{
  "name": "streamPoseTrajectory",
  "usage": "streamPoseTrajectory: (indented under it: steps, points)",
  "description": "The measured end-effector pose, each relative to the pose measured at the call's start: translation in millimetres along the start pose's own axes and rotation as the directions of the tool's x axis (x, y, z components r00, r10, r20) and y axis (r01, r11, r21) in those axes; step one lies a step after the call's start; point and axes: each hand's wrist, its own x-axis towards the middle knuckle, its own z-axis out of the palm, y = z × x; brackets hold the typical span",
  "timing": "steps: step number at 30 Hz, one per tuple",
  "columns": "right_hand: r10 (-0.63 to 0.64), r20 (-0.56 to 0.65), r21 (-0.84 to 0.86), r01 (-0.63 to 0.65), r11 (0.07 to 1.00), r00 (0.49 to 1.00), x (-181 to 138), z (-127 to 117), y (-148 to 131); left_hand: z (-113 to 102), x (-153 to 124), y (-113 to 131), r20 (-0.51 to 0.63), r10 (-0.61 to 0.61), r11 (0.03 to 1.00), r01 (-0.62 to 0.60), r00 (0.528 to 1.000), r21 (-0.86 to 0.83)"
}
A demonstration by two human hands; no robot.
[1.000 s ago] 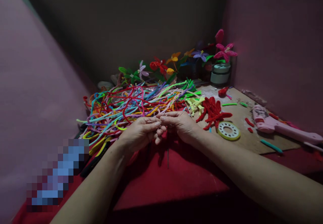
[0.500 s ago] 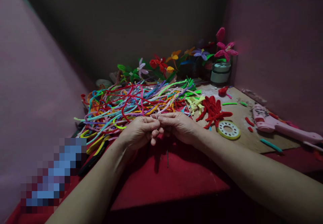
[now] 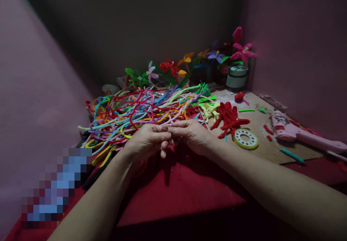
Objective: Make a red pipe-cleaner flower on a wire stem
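Note:
My left hand (image 3: 148, 141) and my right hand (image 3: 191, 134) meet fingertip to fingertip over a red cloth (image 3: 189, 190). Both are closed in a pinch on a small pale bundle of thin strands (image 3: 169, 126) that pokes up between them. A thin dark stem (image 3: 179, 170) hangs down below the hands. What the bundle is made of is too small to tell. Just beyond the hands lies a big tangled heap of coloured pipe cleaners (image 3: 141, 110).
Red petal pieces (image 3: 229, 118) and yellow ones (image 3: 210, 110) lie to the right on a wooden board (image 3: 260, 139), with a tape roll (image 3: 245, 139) and a pink glue gun (image 3: 298, 134). Finished pipe-cleaner flowers (image 3: 189, 62) stand at the back corner by a pot (image 3: 237, 76). Walls close in on both sides.
Both hands have shifted slightly left and stayed pinched together on the small bundle. The view has tilted a little. Nothing was picked up or let go.

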Motion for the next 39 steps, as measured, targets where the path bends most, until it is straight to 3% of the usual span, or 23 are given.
streamPoseTrajectory:
  steps: [11, 17, 22, 33, 36, 39]
  points:
    - [-0.026, -0.001, -0.024, 0.026, 0.999, 1.0, 1.1, -1.8, 2.8, 0.4, -2.4, 3.0, 0.003, -0.023, 0.999, 0.023, 1.0, 0.023]
    - [-0.078, -0.088, 0.038, 0.082, 0.996, 0.993, 2.3, -3.2, 2.1, 0.5, -2.4, 1.5, -0.045, 0.004, 0.992, 0.002, 0.999, 0.125]
    - [-0.039, -0.161, 0.069, 0.05, 0.996, 0.986, 3.2, -1.2, -1.4, 4.2, -3.6, -0.7, -0.08, 0.034, 0.983, -0.019, 0.996, 0.184]
    - [-0.03, -0.144, 0.025, 0.034, 0.999, 0.989, 2.4, -2.3, -0.9, 6.4, -2.0, -2.0, -0.151, 0.064, 0.969, -0.026, 0.986, 0.244]
    - [-0.026, -0.151, 0.009, 0.028, 1.0, 0.988, 1.4, -2.2, -3.1, 5.2, -4.4, 1.8, -0.177, 0.127, 0.936, -0.058, 0.976, 0.348]
    - [0.004, -0.156, 0.009, -0.002, 1.0, 0.988, 0.4, -0.9, -5.6, 6.4, -6.1, 6.1, -0.254, 0.279, 0.916, -0.177, 0.926, 0.361]
